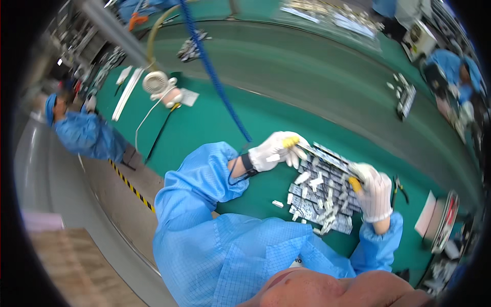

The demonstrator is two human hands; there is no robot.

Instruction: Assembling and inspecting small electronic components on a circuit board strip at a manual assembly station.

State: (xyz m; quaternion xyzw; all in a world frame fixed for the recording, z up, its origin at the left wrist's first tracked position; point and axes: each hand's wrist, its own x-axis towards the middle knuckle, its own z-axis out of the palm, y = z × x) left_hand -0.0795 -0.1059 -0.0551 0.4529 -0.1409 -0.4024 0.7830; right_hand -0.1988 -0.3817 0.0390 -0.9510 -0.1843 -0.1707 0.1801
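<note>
Gloved left hand and right hand grip panel ends (green bench beyond).

Head view, down over near workbench

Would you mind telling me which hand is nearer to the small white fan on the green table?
Left. The left hand is right of and below the fan; the right hand lies farther right.

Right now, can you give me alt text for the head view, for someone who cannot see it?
Two white-gloved hands, left hand and right hand, grip opposite ends of a long dark panel tilted above a green work table. Beneath it lies a flat grey tray strewn with small white parts. A small white fan stands farther back, and other people in blue coats work nearby.
</note>
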